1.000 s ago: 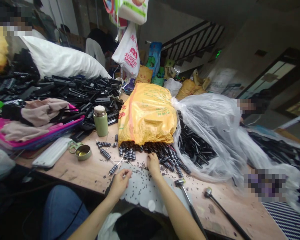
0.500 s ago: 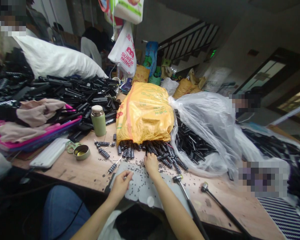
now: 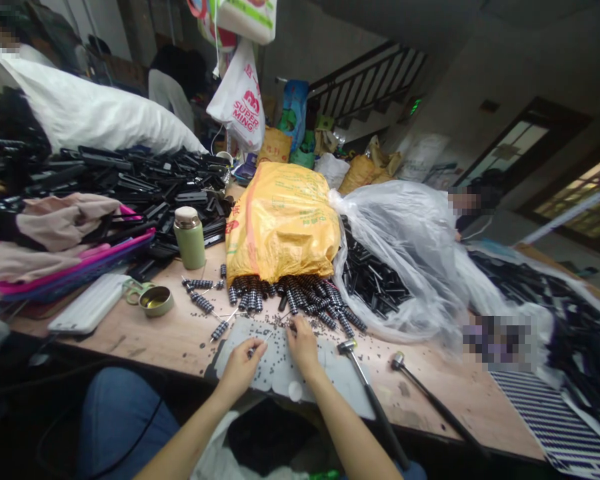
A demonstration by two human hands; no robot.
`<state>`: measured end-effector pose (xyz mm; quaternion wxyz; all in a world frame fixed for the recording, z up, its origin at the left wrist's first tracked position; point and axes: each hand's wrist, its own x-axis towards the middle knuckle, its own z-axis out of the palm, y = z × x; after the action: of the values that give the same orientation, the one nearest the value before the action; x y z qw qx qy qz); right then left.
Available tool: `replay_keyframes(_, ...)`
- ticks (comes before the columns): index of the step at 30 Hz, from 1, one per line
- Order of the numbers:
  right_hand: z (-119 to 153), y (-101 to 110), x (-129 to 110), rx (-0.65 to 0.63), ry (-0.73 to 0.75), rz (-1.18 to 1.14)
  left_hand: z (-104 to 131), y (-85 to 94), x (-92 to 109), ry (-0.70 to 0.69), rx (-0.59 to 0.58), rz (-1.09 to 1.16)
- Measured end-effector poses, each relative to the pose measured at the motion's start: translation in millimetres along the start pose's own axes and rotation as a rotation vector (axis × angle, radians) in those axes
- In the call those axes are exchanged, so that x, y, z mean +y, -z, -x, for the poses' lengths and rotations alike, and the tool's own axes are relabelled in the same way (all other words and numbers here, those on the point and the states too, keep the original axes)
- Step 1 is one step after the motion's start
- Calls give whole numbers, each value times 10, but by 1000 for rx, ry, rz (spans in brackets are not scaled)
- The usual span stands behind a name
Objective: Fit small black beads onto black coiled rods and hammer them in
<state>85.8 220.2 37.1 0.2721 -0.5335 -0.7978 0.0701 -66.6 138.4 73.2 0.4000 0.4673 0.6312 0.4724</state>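
Over the left part of the grey mat, my left hand is closed on a thin metal rod that sticks out toward the upper right. My right hand is at the mat's upper edge, fingers curled over a dark bit too small to name. Just beyond it, black-and-white ridged rollers spill from under a yellow sack. Small dark pellets are scattered over the mat and around it. A few rollers with thin rods lie to the left of the pile.
Two hammers lie to the right. At left are a green flask, an open cup lid, a white flat device and a pink basket. A clear plastic bag holds black parts. A person is at the right.
My right hand has drawn back slightly from the roller pile toward the mat. My left hand keeps its rod over the mat. The whole view has shifted a little.
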Motion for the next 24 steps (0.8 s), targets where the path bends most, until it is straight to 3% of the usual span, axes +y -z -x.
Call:
replay_keyframes(5, -462, -187, -227, -34, 85, 42, 44, -11, -39, -23, 28, -28)
replay_keyframes(9, -743, -418, -424, -112, 129, 104, 83, 145, -78, 11, 63, -66)
replay_keyframes(12, -746, -513, -449, -144, 117, 144, 94, 325, -83, -23, 134, -79)
replay_keyframes(16, -679, -489, -364, -179, 96, 182, 78, 460, -72, -49, 174, -71)
replay_keyframes(24, -638, -323, -298, -145, 23, 179, 41, 339, -37, -71, 124, -56)
